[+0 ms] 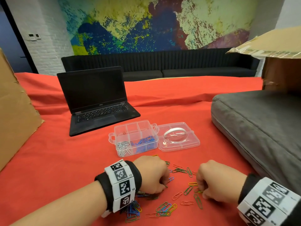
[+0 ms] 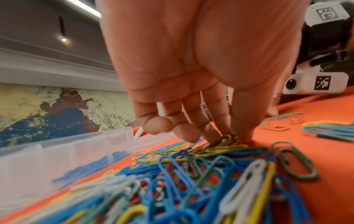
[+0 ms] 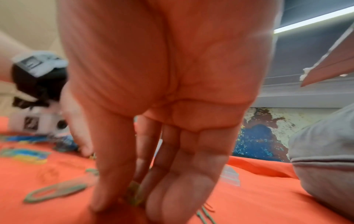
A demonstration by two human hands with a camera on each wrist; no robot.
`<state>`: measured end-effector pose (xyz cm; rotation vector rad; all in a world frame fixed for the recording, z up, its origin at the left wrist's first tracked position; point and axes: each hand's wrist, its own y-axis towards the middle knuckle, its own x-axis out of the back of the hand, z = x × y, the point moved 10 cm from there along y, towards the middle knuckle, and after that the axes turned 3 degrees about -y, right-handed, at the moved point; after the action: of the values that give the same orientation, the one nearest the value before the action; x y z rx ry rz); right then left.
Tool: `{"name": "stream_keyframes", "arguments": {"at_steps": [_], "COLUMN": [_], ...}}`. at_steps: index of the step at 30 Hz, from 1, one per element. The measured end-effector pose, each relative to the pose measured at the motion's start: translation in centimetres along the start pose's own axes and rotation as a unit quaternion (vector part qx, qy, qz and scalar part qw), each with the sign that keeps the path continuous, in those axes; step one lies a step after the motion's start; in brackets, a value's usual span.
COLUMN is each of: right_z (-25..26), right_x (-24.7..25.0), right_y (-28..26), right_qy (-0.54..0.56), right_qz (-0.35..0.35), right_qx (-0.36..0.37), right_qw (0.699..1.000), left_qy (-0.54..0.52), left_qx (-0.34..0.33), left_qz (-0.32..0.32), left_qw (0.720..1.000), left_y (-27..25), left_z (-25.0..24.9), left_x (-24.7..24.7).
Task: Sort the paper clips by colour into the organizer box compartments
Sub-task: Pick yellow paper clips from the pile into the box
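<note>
Both hands pinch clips on the red cloth (image 1: 65, 157): left hand (image 1: 152, 176) a green-yellow bunch, right hand (image 1: 210, 180) green ones. Better lift one colour only.

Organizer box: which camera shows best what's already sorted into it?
Head view: the organizer box shows whole, with white clips and blue clips in adjoining front compartments. Left wrist catches only a blurred side wall; I can't find it in the right wrist.

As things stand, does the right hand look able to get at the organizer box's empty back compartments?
Probably yes. The organizer box stands open, its lid laid off to the right, and only bare red cloth lies between it and the right hand, which already pinches green clips.
</note>
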<state>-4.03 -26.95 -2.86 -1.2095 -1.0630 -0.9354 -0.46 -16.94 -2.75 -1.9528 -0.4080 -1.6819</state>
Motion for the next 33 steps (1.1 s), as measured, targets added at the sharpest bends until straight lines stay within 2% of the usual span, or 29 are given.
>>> {"name": "stream_keyframes", "arguments": {"at_steps": [3, 6, 8, 9, 12, 13, 14, 15, 17, 18, 19, 20, 23, 27, 30, 33], "right_z": [0.2, -0.4, -0.8, -1.0, -1.6, -1.9, -2.1, -2.2, -1.9, -1.4, -0.8, -0.3, 0.4, -0.4, -1.7, -1.5], "right_x": [-0.5, -0.3, 0.5, 0.8, 0.1, -0.4, -0.9, -1.0, -0.2, 0.4, 0.8, 1.0, 1.2, 1.4, 1.4, 1.2], "right_y": [0.2, 0.0, 0.0, 0.0, 0.3, 0.5, 0.7, 1.0, 1.8, 2.1, 2.3, 2.5, 3.0, 2.8, 2.2, 1.8], "right_qy": [0.004, 0.033, 0.144, 0.247, 0.524, 0.558, 0.564, 0.529, 0.345, 0.236, 0.150, 0.100, 0.051, 0.052, 0.059, 0.054], "right_qz": [-0.001, 0.024, 0.019, 0.016, 0.025, 0.029, 0.032, 0.027, 0.001, -0.015, -0.027, -0.035, -0.048, -0.065, -0.074, -0.069], "right_qx": [0.004, -0.001, -0.005, -0.015, -0.081, -0.104, -0.119, -0.123, -0.100, -0.078, -0.058, -0.049, -0.039, -0.048, -0.064, -0.044], "right_qw": [1.000, 0.999, 0.989, 0.969, 0.848, 0.823, 0.816, 0.839, 0.933, 0.969, 0.987, 0.993, 0.997, 0.995, 0.993, 0.995], "left_qy": [0.001, -0.064, -0.122, -0.143, -0.166, -0.160, -0.145, -0.126, -0.092, -0.085, -0.086, -0.092, -0.105, -0.062, -0.075, -0.098], "left_qx": [0.013, 0.037, 0.056, 0.062, 0.062, 0.058, 0.055, 0.055, 0.061, 0.063, 0.066, 0.070, 0.096, 0.105, 0.099, 0.094], "left_qz": [0.011, -0.011, -0.034, -0.041, -0.037, -0.025, -0.009, 0.004, 0.016, 0.016, 0.017, 0.018, 0.005, 0.001, 0.012, 0.014], "left_qw": [1.000, 0.997, 0.990, 0.987, 0.983, 0.985, 0.988, 0.991, 0.994, 0.994, 0.994, 0.993, 0.990, 0.993, 0.992, 0.991], "left_y": [-0.5, -0.8, -1.0, -1.1, -1.4, -1.4, -1.4, -1.4, -1.3, -1.3, -1.3, -1.3, -1.1, -0.2, 0.4, 0.4], "left_z": [0.1, 1.4, 2.4, 2.9, 3.3, 3.1, 2.8, 2.7, 2.6, 2.7, 2.9, 3.0, 3.4, 2.7, 2.7, 3.0], "left_x": [0.1, 0.8, 1.6, 1.8, 1.7, 1.3, 0.8, 0.2, -0.3, -0.3, -0.3, -0.2, 0.3, 0.4, 0.1, 0.2]}}
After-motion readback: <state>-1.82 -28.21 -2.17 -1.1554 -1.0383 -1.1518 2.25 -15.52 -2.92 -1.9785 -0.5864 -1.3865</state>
